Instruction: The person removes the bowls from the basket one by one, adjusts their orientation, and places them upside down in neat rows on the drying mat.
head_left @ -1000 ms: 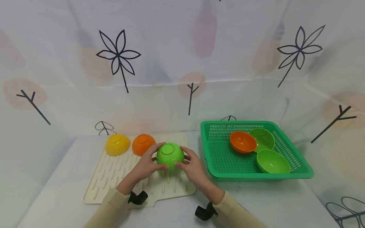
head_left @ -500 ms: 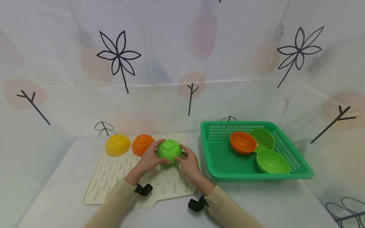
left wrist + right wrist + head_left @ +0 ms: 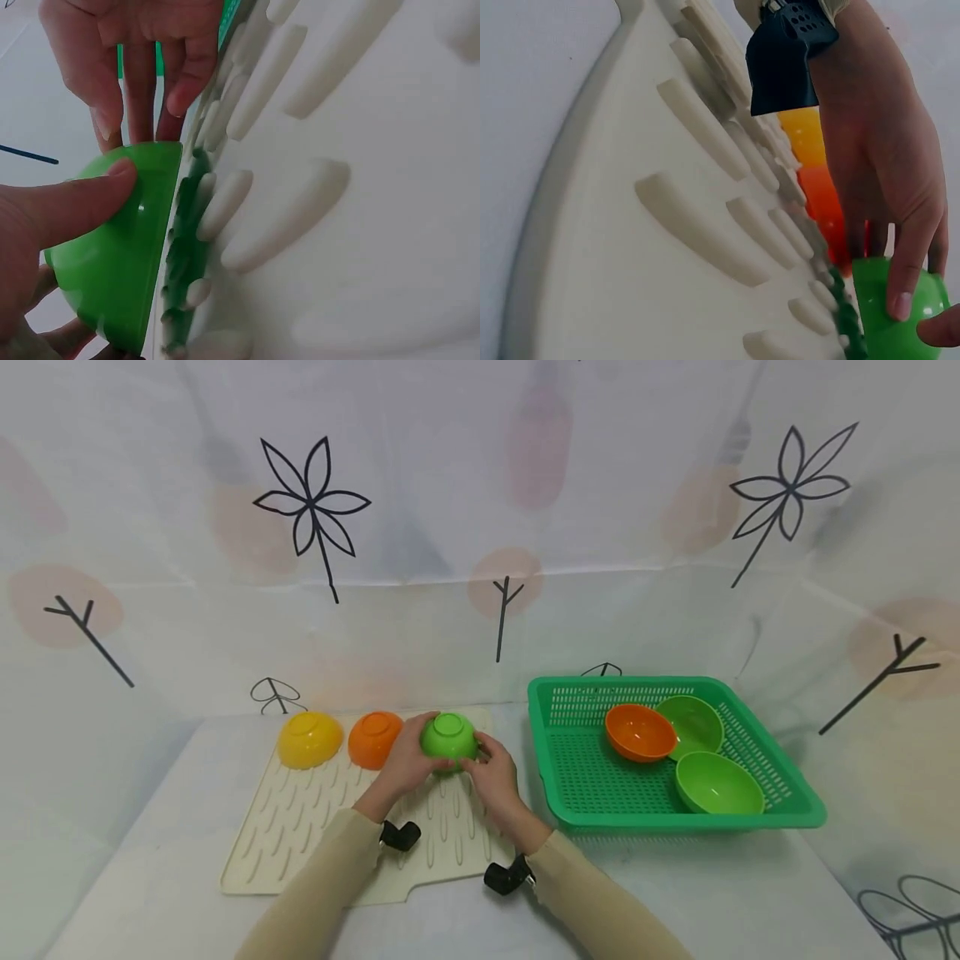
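Upside down at the far right part of a cream ridged draining mat point(image 3: 300, 827), a green bowl point(image 3: 448, 739) is held between both hands. My left hand point(image 3: 407, 760) grips its left side, thumb across the near wall and fingers round behind. On the opposite side my right hand point(image 3: 495, 777) holds it with thumb and fingertips at the wall. In the left wrist view the rim of the bowl point(image 3: 112, 247) is close over the ridges. An orange bowl point(image 3: 373, 739) and a yellow bowl point(image 3: 309, 741) sit upside down to its left.
A green plastic basket point(image 3: 592, 820) stands to the right on the white table point(image 3: 637, 877). Inside it are an orange bowl point(image 3: 640, 732) and two green bowls, one at the back point(image 3: 693, 722) and one in front point(image 3: 718, 783). A patterned cloth point(image 3: 420, 635) hangs behind.
Both hands have moved the green bowl away from me across the mat, in line with the orange and yellow bowls. The basket and the other bowls stay where they were.
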`<state>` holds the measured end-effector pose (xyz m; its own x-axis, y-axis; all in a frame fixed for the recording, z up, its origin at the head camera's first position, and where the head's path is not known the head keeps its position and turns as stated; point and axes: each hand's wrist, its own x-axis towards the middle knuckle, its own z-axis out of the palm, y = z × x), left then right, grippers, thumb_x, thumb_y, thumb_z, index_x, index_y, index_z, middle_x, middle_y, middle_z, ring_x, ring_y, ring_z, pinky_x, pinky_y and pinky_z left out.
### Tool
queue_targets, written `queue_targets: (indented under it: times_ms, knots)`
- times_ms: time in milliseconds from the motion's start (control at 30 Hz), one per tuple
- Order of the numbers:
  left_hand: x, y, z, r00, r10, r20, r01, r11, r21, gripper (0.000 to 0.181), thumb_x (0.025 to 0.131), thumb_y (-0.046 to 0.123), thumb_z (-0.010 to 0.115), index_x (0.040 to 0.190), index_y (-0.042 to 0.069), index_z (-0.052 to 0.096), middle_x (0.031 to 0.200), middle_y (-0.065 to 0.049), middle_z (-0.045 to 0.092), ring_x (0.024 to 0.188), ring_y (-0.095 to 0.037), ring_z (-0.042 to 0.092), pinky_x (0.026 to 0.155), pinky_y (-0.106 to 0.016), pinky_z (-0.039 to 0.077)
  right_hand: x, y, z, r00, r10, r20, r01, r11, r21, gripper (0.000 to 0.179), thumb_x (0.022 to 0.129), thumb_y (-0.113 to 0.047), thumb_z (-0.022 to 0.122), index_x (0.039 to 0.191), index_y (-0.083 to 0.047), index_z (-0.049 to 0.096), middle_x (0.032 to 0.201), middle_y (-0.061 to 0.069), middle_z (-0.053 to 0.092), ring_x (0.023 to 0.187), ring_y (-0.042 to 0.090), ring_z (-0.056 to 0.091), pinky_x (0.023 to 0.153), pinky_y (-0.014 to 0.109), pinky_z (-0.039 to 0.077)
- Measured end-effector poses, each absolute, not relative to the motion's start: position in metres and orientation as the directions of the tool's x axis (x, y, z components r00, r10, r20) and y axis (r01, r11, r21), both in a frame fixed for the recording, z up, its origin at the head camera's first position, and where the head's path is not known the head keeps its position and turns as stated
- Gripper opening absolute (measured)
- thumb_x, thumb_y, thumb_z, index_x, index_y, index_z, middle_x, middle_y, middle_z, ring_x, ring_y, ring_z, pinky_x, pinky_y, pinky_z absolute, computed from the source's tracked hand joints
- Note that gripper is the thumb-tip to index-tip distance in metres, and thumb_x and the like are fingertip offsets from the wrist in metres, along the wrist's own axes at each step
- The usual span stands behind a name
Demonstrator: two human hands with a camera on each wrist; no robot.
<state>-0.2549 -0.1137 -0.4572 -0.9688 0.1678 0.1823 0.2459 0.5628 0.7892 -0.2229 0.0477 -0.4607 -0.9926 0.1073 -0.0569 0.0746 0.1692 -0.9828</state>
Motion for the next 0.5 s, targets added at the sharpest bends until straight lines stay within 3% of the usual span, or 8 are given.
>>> queue_targets:
  times_ms: [200, 500]
  knots:
    - [-0.266, -0.108, -0.463, -0.973, 0.143, 0.18, 0.229, 0.555, 0.8, 0.085, 0.075, 0.012, 0.088, 0.147, 0.005, 0.043, 0.145, -0.018, 0.044, 0.13, -0.034, 0.046, 0.109, -0.053, 0.037, -0.227, 0.05, -0.463, -0.997, 0.067, -0.027, 0.037, 0.149, -0.988, 0.059, 0.091, 0.002, 0.064, 0.147, -0.002, 0.045, 0.15, 0.017, 0.045, 0.139, 0.034, 0.04, 0.111, 0.045, 0.037]
    - [-0.269, -0.104, -0.455, -0.985, 0.09, 0.148, 0.173, 0.6, 0.781, 0.071, 0.085, 0.029, 0.081, 0.143, 0.005, 0.048, 0.14, -0.019, 0.051, 0.125, -0.035, 0.051, 0.103, -0.053, 0.043, -0.231, 0.051, -0.465, -0.999, 0.036, -0.027, 0.032, 0.131, -0.991, 0.061, 0.09, 0.006, 0.06, 0.149, 0.001, 0.042, 0.156, 0.016, 0.036, 0.142, 0.032, 0.035, 0.114, 0.042, 0.034]
